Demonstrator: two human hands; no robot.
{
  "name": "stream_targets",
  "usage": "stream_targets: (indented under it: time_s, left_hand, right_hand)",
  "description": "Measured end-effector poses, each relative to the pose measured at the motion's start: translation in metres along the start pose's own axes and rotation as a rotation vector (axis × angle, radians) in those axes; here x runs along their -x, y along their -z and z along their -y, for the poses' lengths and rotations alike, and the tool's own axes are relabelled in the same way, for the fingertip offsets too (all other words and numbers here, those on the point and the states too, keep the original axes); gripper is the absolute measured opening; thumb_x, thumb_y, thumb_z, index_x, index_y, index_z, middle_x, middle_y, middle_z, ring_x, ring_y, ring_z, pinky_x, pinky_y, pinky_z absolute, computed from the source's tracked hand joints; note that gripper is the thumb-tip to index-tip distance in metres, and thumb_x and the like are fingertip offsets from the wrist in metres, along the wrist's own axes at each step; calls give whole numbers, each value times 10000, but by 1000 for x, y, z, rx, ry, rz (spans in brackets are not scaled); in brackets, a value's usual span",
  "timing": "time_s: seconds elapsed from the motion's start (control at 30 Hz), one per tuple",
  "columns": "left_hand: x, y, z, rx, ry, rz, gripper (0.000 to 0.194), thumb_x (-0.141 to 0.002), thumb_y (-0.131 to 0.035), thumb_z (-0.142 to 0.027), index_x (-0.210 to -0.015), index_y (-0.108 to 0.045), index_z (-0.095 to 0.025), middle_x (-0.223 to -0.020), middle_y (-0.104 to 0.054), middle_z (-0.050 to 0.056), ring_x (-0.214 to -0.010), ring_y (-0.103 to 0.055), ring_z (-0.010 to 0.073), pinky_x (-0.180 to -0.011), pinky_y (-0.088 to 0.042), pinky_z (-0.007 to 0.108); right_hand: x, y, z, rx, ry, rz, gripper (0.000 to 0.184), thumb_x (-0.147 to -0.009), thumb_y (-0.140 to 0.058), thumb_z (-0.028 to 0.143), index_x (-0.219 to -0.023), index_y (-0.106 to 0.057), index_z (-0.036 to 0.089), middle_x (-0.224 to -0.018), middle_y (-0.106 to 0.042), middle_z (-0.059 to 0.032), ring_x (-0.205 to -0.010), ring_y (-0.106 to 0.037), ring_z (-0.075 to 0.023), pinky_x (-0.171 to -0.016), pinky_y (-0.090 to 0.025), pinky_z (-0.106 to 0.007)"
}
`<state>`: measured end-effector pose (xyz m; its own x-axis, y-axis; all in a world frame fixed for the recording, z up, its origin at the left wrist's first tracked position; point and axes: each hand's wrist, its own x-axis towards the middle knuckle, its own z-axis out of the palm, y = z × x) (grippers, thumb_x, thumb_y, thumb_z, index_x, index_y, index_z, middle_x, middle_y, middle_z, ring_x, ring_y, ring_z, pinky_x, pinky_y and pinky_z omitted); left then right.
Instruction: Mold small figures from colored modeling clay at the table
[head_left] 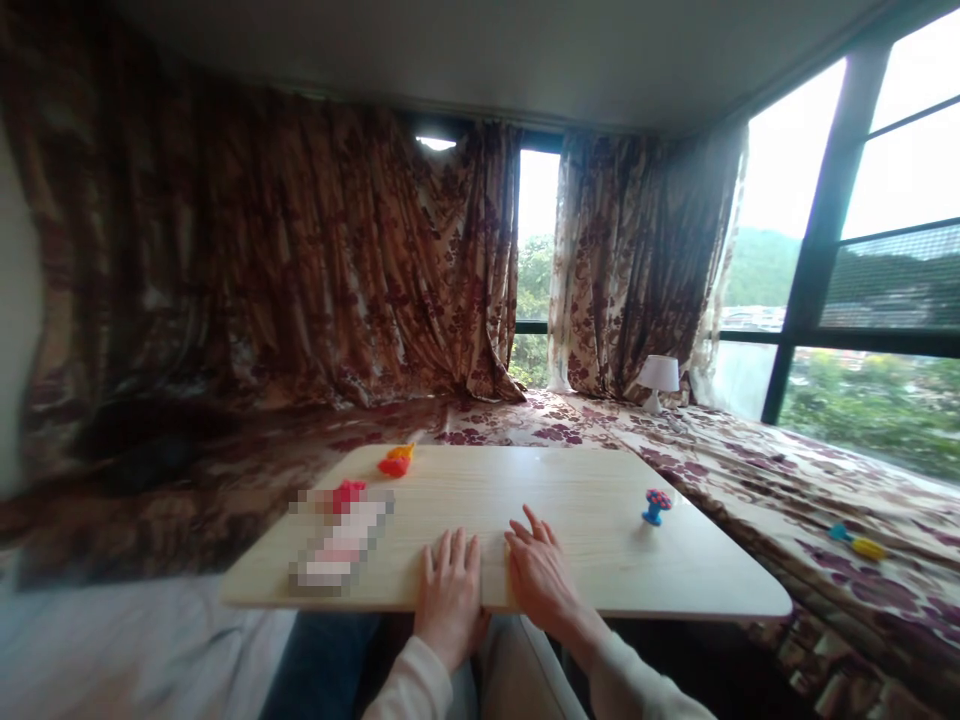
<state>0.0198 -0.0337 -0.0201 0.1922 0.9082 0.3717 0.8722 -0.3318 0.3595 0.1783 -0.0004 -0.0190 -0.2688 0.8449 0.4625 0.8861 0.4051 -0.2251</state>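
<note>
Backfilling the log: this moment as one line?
left hand: palm down on table | right hand: beside it, palm down | mushroom: upright, right of hands

Looks like a home, judging by flowered curtains (360, 270), matching cloth (555, 432) by the window (862, 338), a lamp (660, 374) and a table (607, 560).

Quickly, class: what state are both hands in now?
Left hand: open, palm down on the table, nothing visibly held.
Right hand: open, palm down, nothing visibly held.
</note>
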Motion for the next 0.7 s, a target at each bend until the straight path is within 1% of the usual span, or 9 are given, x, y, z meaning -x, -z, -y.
stream_targets:
  time_s: [0.07,0.13,0.23,0.33,0.43,0.53,0.57,0.63,0.7]
  left_hand:
    - [0,-1,1,-106,-8,32,711,-603,-546,-199,-1300,-420,-142,-1398,-377,168,-1309,-246,339,-1061,-87,531]
    - [0,-3,3,-240,-14,65,732,-633,-524,-249,-1339,-354,-151,-1425,-338,142,-1322,-217,318,-1064,-98,519]
    - [-1,-6,6,-364,-14,102,730,-667,-482,-270,-1365,-295,-171,-1447,-303,111,-1333,-194,286,-1067,-117,496]
    - [-1,-8,8,-378,-11,101,719,-662,-463,-239,-1362,-305,-183,-1447,-308,99,-1331,-203,275,-1067,-124,485]
    - [-1,-10,8,-364,-7,76,735,-628,-463,-203,-1351,-331,-186,-1441,-323,92,-1327,-217,268,-1068,-120,478]
    - [-1,-10,8,-360,5,70,739,-617,-455,-201,-1347,-341,-184,-1437,-332,90,-1326,-221,267,-1066,-126,483]
    - [-1,-10,7,-365,5,72,736,-621,-451,-204,-1348,-340,-183,-1437,-332,91,-1326,-223,267,-1065,-130,486]
    - [-1,-9,7,-380,0,75,726,-632,-445,-209,-1349,-338,-179,-1436,-333,96,-1324,-229,269,-1062,-137,492]
    - [-1,-8,7,-393,-9,71,715,-641,-445,-219,-1347,-342,-173,-1434,-335,104,-1322,-233,274,-1061,-142,497]
  right_hand:
    - [-16,-4,14,30,-84,17,363,-867,-378,250,-1138,-588,131,-1299,-506,-130,-1313,-259,-277,-1038,-201,-426]
    - [-37,-4,15,66,-158,46,431,-868,-390,342,-1187,-543,95,-1335,-455,-164,-1309,-257,-300,-1041,-179,-453]
    - [-55,1,-3,107,-278,64,446,-844,-428,372,-1154,-557,79,-1353,-420,-185,-1305,-254,-317,-1043,-161,-466]
    - [-43,12,-29,121,-366,75,407,-870,-374,313,-1175,-543,102,-1357,-420,-169,-1290,-297,-299,-1026,-219,-450]
    - [-12,17,-38,120,-353,95,429,-902,-264,232,-1251,-484,115,-1309,-491,-137,-1245,-390,-244,-1002,-297,-376]
    - [9,9,-23,98,-219,101,457,-861,-292,150,-1281,-456,75,-1398,-378,-132,-1307,-291,-234,-1034,-262,-332]
    - [10,5,-15,89,-185,81,453,-858,-300,151,-1273,-470,83,-1417,-349,-120,-1325,-249,-238,-1045,-243,-341]
    - [0,-1,0,69,-168,23,444,-877,-299,204,-1277,-470,114,-1423,-345,-96,-1338,-209,-245,-1060,-211,-381]
    - [-20,-3,6,49,-216,-1,458,-892,-303,280,-1300,-441,124,-1407,-372,-96,-1330,-227,-256,-1053,-220,-406]
